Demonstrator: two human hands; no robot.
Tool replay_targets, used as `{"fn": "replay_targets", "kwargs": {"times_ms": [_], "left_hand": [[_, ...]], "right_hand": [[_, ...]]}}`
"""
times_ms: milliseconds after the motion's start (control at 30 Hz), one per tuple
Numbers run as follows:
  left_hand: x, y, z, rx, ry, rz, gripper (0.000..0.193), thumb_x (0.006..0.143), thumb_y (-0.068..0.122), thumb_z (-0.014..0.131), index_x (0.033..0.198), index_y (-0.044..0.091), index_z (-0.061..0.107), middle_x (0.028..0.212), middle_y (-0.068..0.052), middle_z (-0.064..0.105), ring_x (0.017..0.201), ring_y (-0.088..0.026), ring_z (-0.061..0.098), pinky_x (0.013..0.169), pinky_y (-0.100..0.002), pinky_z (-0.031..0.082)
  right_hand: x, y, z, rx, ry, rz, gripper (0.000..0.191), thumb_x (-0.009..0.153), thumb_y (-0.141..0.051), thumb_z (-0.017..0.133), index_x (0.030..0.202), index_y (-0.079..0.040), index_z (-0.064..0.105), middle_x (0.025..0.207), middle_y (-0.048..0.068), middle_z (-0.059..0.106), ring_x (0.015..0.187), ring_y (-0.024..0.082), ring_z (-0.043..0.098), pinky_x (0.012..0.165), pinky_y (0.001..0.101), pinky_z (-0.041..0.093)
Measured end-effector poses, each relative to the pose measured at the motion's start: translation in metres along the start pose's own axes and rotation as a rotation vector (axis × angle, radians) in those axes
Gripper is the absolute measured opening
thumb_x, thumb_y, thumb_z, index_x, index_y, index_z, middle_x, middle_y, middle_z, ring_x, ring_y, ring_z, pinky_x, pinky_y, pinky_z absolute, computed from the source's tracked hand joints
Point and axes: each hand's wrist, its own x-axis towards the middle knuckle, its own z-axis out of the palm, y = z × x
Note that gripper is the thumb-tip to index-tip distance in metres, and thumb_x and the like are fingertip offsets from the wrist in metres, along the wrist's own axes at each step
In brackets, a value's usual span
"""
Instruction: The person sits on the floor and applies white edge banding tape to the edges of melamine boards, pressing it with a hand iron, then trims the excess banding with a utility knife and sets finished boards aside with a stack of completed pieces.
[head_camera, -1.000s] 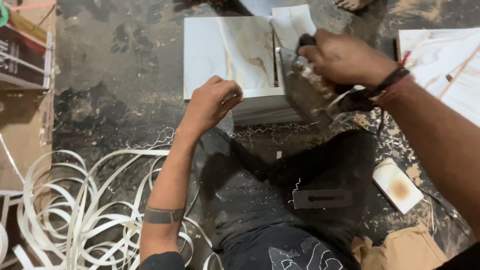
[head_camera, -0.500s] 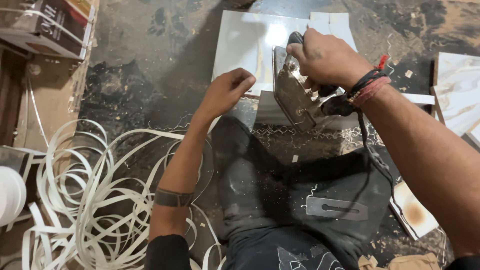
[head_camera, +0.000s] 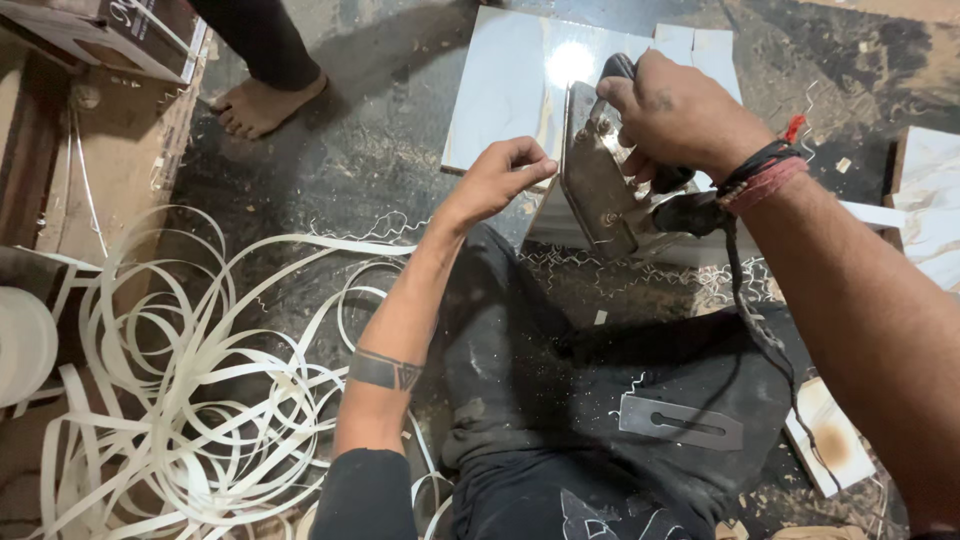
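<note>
The right hand (head_camera: 680, 120) is wrapped around the dark handle of an electric iron (head_camera: 600, 190), fingers closed tight on it, and tips the iron up on its edge so the metal soleplate faces left, toward the other hand. Held that way, the plate presses sideways against the near edge of the white panel (head_camera: 520, 90) rather than on its top face. The cord (head_camera: 750, 300) drops from the rear of the handle, below the wrist, and trails down over the lap, slack enough not to drag on the grip.

The left hand (head_camera: 495, 180) sits just left of the soleplate, fingertips (head_camera: 535, 165) pinched together at the panel's edge. They seem to nip a thin white strip there, though what lies between them is too small to be sure of. It stays close to the plate, apparently to steady the edge where the heat lands while keeping clear of the metal itself.

The panel lies flat on the dusty floor, directly beyond both hands, its near edge raised on a second white piece so that the edge is reachable (a low seat on the floor puts it within arm's reach).

Down-left of the left forearm, loose white banding (head_camera: 200, 380) lies in tangled loops. On the lap, below the right wrist, rests a flat metal blade (head_camera: 680, 422) with a slot. Another person's bare foot (head_camera: 262, 102) stands well up-left of the hands.
</note>
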Motion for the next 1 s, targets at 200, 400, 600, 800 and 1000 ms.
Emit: {"fn": "replay_targets", "kwargs": {"times_ms": [200,400,600,800,1000], "left_hand": [[-0.001,0.004,0.002,0.053,0.049,-0.01,0.03,0.096,0.03,0.074,0.092,0.0,0.069,0.077,0.002,0.06,0.075,-0.007,0.05,0.066,-0.027,0.045],[-0.003,0.046,-0.007,0.242,0.153,-0.076,0.034,0.09,0.036,0.074,0.093,0.003,0.073,0.082,-0.005,0.074,0.077,-0.013,0.065,0.07,-0.031,0.053],[-0.008,0.054,0.006,0.542,0.26,-0.04,0.037,0.089,0.044,0.066,0.096,0.009,0.074,0.095,-0.01,0.077,0.092,-0.035,0.072,0.079,-0.045,0.053],[-0.061,-0.027,-0.01,0.721,0.213,-0.244,0.033,0.09,0.04,0.066,0.103,0.011,0.076,0.099,-0.013,0.076,0.099,-0.035,0.071,0.084,-0.047,0.052],[-0.072,-0.051,0.002,0.742,0.244,0.174,0.051,0.09,0.028,0.071,0.136,0.008,0.059,0.136,-0.015,0.064,0.13,-0.04,0.058,0.103,-0.052,0.039]], "right_hand": [[-0.001,-0.004,-0.002,0.102,-0.035,0.102,0.05,0.107,-0.041,0.051,0.103,0.009,0.055,0.075,0.021,0.071,0.06,0.03,0.074,0.058,0.0416,0.059],[-0.002,-0.011,-0.003,0.144,-0.03,0.119,0.049,0.106,-0.04,0.051,0.104,0.008,0.054,0.074,0.019,0.071,0.059,0.03,0.073,0.057,0.0417,0.06],[-0.002,-0.01,-0.005,0.232,-0.067,0.118,0.047,0.107,-0.037,0.05,0.107,0.01,0.049,0.079,0.02,0.069,0.061,0.03,0.074,0.053,0.042,0.06],[-0.001,-0.009,-0.004,0.341,-0.135,0.112,0.044,0.107,-0.035,0.048,0.11,0.009,0.047,0.083,0.019,0.066,0.062,0.029,0.072,0.051,0.0418,0.061],[0.0,-0.007,-0.004,0.384,-0.155,0.099,0.042,0.105,-0.033,0.049,0.111,0.009,0.045,0.085,0.018,0.065,0.059,0.027,0.072,0.05,0.0409,0.061]]}}
